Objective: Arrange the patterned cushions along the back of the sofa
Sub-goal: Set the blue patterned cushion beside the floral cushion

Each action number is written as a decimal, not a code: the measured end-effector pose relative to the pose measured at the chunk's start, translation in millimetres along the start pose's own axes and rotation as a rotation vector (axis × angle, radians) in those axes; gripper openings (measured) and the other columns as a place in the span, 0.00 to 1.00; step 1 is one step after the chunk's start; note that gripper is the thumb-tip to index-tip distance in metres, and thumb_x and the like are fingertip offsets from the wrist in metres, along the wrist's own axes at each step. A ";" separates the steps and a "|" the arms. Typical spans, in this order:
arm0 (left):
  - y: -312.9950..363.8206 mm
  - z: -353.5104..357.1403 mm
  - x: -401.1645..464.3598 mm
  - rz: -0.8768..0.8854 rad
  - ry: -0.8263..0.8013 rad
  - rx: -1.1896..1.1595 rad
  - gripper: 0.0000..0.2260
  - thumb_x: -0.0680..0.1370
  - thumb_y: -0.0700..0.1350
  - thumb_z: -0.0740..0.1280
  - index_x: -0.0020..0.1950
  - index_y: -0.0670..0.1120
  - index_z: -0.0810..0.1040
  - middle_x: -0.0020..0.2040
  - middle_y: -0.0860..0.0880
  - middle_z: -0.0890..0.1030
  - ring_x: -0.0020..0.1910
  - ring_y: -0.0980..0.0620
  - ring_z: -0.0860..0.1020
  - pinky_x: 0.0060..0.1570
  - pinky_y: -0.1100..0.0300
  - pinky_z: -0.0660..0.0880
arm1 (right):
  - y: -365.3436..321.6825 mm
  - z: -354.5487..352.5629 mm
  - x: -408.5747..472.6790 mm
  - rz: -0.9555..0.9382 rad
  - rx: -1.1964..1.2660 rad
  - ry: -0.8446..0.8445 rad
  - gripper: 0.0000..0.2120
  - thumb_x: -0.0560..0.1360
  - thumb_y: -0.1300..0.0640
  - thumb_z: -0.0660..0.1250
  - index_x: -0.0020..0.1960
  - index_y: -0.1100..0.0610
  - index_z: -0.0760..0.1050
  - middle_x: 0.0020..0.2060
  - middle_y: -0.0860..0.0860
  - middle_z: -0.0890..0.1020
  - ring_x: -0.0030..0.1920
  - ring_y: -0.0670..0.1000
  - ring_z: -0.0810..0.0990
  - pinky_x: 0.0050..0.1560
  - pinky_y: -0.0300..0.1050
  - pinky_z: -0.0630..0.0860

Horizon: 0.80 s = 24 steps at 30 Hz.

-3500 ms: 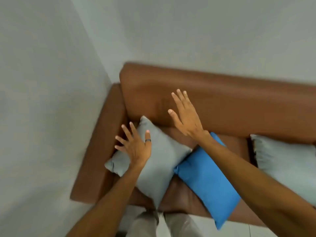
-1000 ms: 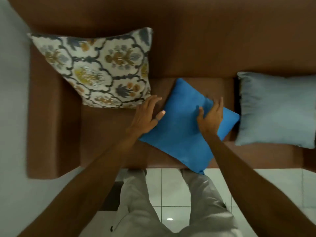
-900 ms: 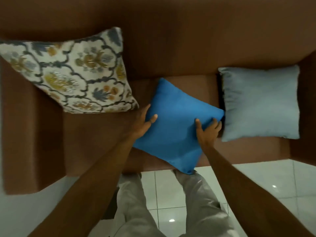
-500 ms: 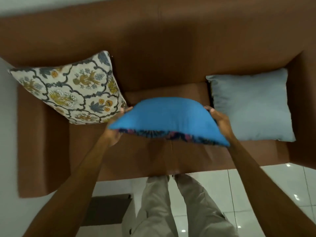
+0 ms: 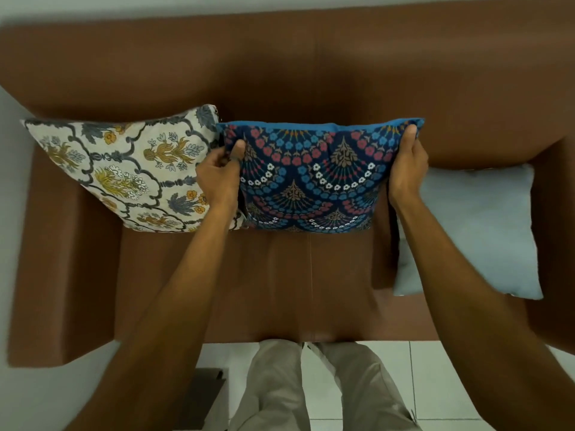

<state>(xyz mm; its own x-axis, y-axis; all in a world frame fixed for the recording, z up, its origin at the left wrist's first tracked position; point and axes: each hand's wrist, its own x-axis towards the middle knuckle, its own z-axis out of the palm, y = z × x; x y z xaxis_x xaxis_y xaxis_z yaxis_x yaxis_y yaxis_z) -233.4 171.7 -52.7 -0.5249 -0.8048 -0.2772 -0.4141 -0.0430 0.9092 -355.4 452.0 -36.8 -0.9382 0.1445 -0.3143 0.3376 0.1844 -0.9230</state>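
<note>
1. While you lean over it, the brown sofa [image 5: 311, 73] fills the head view, its backrest running left to right across the top, and that is the line the cushions have to follow.
2. Leaning on the backrest at your left is the cream floral cushion [image 5: 124, 172], tilted, with its right edge touching or just overlapping the cushion you hold.
3. Flat on the seat at your right lies the plain grey cushion [image 5: 479, 228], patterned side hidden if it has one; it sits just beside your right forearm, so your right hand is the nearer one for it.
4. Straight ahead of you, between those two, the navy fan-patterned cushion [image 5: 311, 178] stands upright with its pattern facing you, its long axis parallel to the backrest and its blue reverse showing along the top edge. Whether its lower edge rests on the seat cannot be told.
5. Your left hand [image 5: 217, 178] is clamped on its upper left corner and your right hand [image 5: 407, 169] on its upper right corner, so your hands are well apart, one at each end.
6. As a judgement, the remaining move is short: push it straight away from you until it leans on the backrest, then let go.
</note>
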 end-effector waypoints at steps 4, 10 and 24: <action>-13.8 13.2 9.4 0.099 0.158 0.086 0.19 0.83 0.55 0.70 0.67 0.44 0.82 0.54 0.53 0.86 0.48 0.69 0.81 0.56 0.57 0.83 | 12.0 20.5 28.7 -0.172 -0.166 0.112 0.19 0.89 0.48 0.55 0.64 0.59 0.79 0.59 0.55 0.84 0.60 0.47 0.79 0.67 0.45 0.78; -70.8 62.2 -47.3 0.726 0.089 0.619 0.27 0.85 0.51 0.67 0.81 0.40 0.68 0.81 0.32 0.66 0.81 0.33 0.64 0.83 0.40 0.59 | 75.1 38.3 -16.6 -1.066 -0.976 -0.129 0.27 0.86 0.45 0.60 0.82 0.55 0.66 0.81 0.60 0.68 0.82 0.63 0.64 0.81 0.67 0.60; -73.7 181.4 -166.4 0.732 -0.125 0.490 0.24 0.86 0.49 0.64 0.79 0.39 0.68 0.81 0.33 0.63 0.82 0.33 0.64 0.82 0.44 0.64 | 93.2 -139.9 104.1 -0.563 -0.898 -0.048 0.28 0.89 0.44 0.50 0.85 0.53 0.60 0.85 0.57 0.61 0.85 0.61 0.58 0.84 0.68 0.53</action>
<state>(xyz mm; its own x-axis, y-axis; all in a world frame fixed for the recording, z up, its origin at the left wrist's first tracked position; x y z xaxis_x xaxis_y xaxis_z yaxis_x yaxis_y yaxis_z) -250.5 416.2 -130.0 -0.8482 -0.4597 0.2632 -0.2000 0.7380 0.6444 -411.1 620.2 -124.5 -0.9721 -0.2202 0.0813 -0.2332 0.8663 -0.4418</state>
